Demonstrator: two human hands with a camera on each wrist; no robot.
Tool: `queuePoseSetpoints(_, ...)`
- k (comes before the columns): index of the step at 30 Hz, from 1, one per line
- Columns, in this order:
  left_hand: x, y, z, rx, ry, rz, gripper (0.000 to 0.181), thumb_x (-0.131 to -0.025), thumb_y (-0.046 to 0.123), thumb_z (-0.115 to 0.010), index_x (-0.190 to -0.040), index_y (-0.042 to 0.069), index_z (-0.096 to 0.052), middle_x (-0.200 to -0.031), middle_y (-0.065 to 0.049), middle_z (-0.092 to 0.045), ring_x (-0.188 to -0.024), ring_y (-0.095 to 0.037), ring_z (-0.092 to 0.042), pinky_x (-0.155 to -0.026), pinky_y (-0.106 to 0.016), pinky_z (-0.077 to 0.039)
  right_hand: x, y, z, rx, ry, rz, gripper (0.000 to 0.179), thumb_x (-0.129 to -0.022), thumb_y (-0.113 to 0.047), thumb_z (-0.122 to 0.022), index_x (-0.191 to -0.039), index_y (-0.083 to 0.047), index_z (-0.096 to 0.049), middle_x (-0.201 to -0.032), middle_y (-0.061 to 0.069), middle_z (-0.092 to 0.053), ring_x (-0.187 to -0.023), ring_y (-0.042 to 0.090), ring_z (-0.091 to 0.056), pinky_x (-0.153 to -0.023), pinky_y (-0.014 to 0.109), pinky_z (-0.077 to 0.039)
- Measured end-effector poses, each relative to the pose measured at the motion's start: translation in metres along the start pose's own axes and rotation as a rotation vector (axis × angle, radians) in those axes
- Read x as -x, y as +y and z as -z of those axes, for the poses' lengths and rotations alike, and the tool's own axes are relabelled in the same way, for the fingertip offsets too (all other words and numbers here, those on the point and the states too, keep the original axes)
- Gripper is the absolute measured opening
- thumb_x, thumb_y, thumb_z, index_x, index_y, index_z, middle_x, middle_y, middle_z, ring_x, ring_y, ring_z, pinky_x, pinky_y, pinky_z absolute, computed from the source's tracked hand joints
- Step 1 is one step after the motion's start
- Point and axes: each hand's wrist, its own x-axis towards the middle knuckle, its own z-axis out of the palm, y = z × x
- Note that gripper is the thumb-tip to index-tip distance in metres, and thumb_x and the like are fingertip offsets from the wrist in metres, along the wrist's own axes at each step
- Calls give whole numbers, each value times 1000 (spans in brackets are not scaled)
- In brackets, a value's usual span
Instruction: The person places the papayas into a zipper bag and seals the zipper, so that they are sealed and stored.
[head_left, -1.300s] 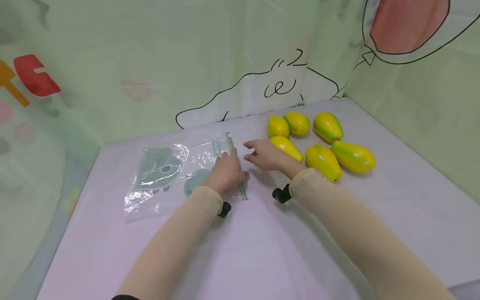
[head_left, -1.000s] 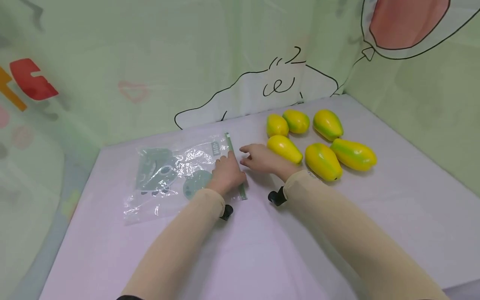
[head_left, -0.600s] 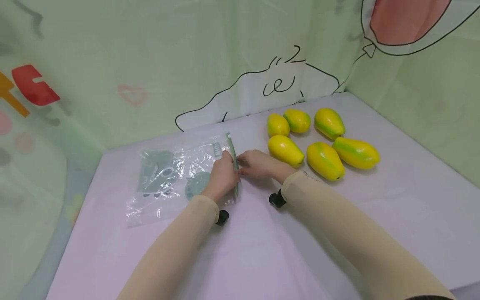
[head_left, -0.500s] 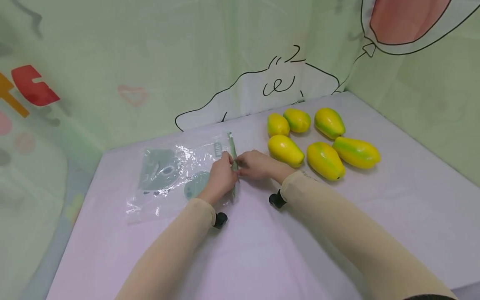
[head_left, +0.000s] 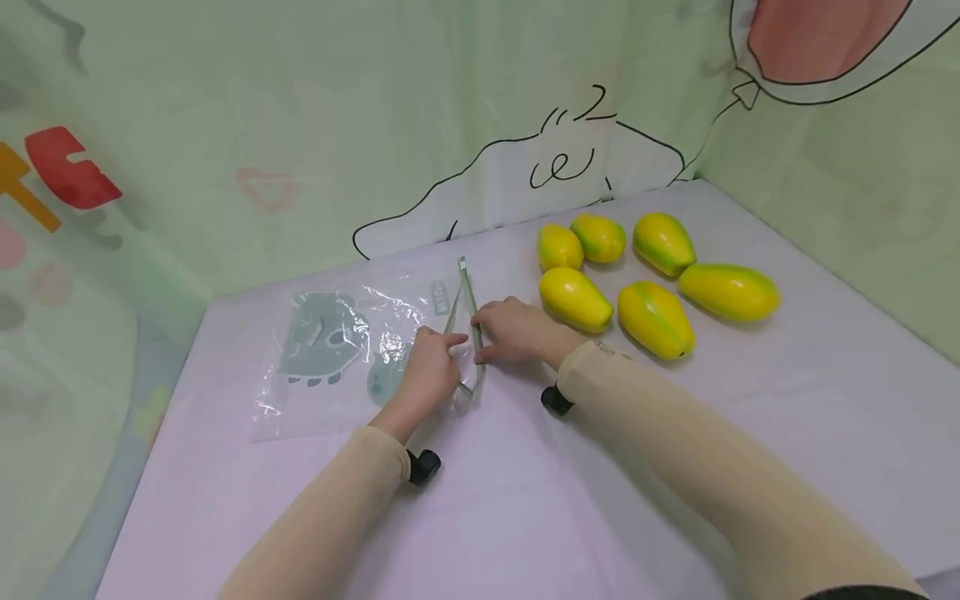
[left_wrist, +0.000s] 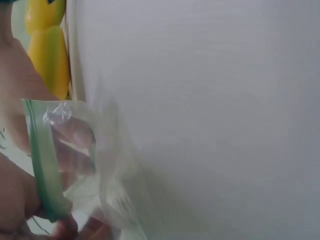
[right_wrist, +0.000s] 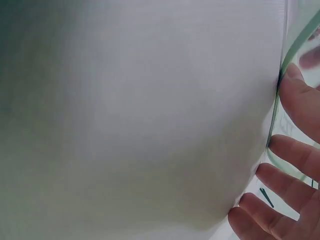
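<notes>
A clear zip-lock bag (head_left: 330, 404) with pale green cartoon prints lies flat on the table, its green-edged mouth towards the right and parted into a narrow gap. At that mouth my left hand (head_left: 429, 367) holds the left lip, with its index finger reaching across the gap. Opposite it, my right hand (head_left: 517, 332) has thumb and fingertips on the right lip; its fingers (right_wrist: 290, 187) meet the green edge in the right wrist view. The left wrist view shows the bag's green strip (left_wrist: 42, 165) bowed open. Just beyond my right hand lies a yellow-green papaya (head_left: 576, 300).
Several more papayas, among them a long one (head_left: 729, 292) at the far right, lie loosely grouped towards the table's back right. A printed cloth wall (head_left: 315, 100) closes off the back and sides. The table (head_left: 510, 517) wears a pale lilac cover.
My hands came together at the bag's edge, then my left hand drew back left and the two lips parted. The rightmost papaya has rolled slightly to the right.
</notes>
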Motion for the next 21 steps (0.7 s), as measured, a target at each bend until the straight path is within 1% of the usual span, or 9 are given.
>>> queuePoseSetpoints(3,8,-3,1,-21,-6,23,51,-79,-15,-51,-125,-2,-71,-110,-29,-62,-100,-34,-54,-89,-44,-53,-1,-2,1,25,-24,-16,68,-93,-45,-73,-149,-12,-52,-159,12,-45,-143,39,-45,-119,53,-39)
queuePoseSetpoints(6,15,-6,-2,-8,-14,34,41,-85,-5,-64,-126,-6,-69,-114,-29,-60,-104,-35,-53,-93,-45,-50,-2,-2,3,37,-42,-20,70,-93,-46,-72,-150,-12,-51,-160,12,-44,-144,39,-44,-119,54,-39)
queuePoseSetpoints(7,16,-7,-3,8,-24,41,42,-87,1,-69,-127,-7,-68,-117,-29,-58,-107,-36,-53,-96,-46,-50,-2,-2,3,41,-43,-21,71,-93,-47,-73,-150,-12,-51,-160,12,-44,-144,39,-44,-119,54,-39)
queuePoseSetpoints(9,17,-8,-5,11,-36,37,51,-86,15,-79,-130,-8,-66,-129,-31,-54,-119,-39,-53,-104,-47,-48,-2,-2,4,45,-43,-20,70,-92,-46,-73,-150,-12,-51,-160,13,-45,-143,39,-45,-118,54,-40)
queuePoseSetpoints(11,18,-10,-7,19,-60,42,64,-83,25,-85,-133,-7,-63,-143,-34,-46,-133,-44,-49,-113,-49,-44,-2,-2,4,46,-40,-19,70,-92,-46,-73,-150,-12,-52,-159,13,-45,-143,39,-45,-118,55,-40)
queuePoseSetpoints(13,18,-13,-8,9,-79,39,71,-81,30,-87,-137,-4,-62,-153,-34,-40,-143,-48,-41,-118,-53,-38,-3,-1,3,48,-39,-18,69,-93,-46,-72,-150,-13,-52,-159,13,-46,-143,39,-45,-118,56,-40)
queuePoseSetpoints(15,18,-17,-9,8,-89,44,73,-80,32,-87,-140,0,-61,-158,-33,-35,-148,-50,-34,-121,-57,-34,-3,-1,2,49,-40,-17,69,-93,-47,-72,-150,-13,-52,-159,13,-46,-143,39,-45,-117,56,-40)
queuePoseSetpoints(18,19,-22,-8,33,-97,63,73,-80,33,-87,-142,5,-60,-161,-30,-35,-152,-51,-27,-121,-62,-30,-3,0,1,48,-40,-13,69,-93,-47,-72,-150,-13,-52,-160,13,-45,-143,39,-45,-117,56,-41)
queuePoseSetpoints(21,20,-24,-6,75,-98,82,73,-80,33,-88,-143,7,-60,-162,-27,-34,-153,-49,-25,-122,-63,-28,-2,0,2,51,-35,-3,69,-93,-47,-72,-150,-13,-52,-160,13,-45,-143,40,-45,-117,56,-41)
